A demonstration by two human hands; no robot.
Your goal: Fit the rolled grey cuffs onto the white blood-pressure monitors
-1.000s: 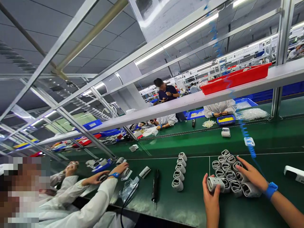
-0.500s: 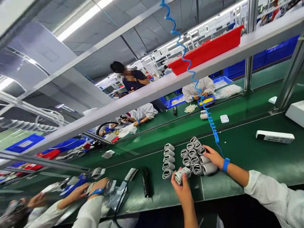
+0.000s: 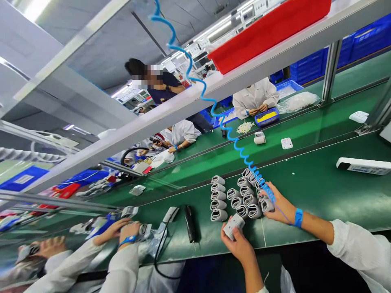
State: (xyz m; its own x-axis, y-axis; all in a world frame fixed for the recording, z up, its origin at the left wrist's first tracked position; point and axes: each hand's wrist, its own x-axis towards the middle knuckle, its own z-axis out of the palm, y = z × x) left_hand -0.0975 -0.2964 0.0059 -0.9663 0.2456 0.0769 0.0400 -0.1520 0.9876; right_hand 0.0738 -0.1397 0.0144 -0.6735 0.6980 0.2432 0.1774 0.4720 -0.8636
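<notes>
My left hand (image 3: pixel 241 244) is closed around a rolled grey cuff with a pale plate (image 3: pixel 234 227), held just above the table's front edge. My right hand (image 3: pixel 281 205), wearing a blue wrist strap (image 3: pixel 298 217), has its fingers curled over a rolled grey cuff (image 3: pixel 266 204) at the right end of a cluster. Several more rolled cuffs (image 3: pixel 245 190) stand close together between the hands, their oval ends facing me. Left of them runs a separate column of rolled cuffs (image 3: pixel 218 196). The coiled blue cord (image 3: pixel 241 150) passes in front of my right fingers and partly hides them.
A black electric screwdriver (image 3: pixel 190 224) lies left of the cuffs on the green table (image 3: pixel 308 191). At right is a long white box (image 3: pixel 363 166). A metal shelf beam (image 3: pixel 183 108) with a red bin (image 3: pixel 269 34) crosses above. Co-workers' hands (image 3: pixel 125 232) work at left.
The cuff in my left hand has turned, so more of its pale plate shows. My right hand has shifted down along the cluster's right side. The view has tilted and the blue cord has swung left.
</notes>
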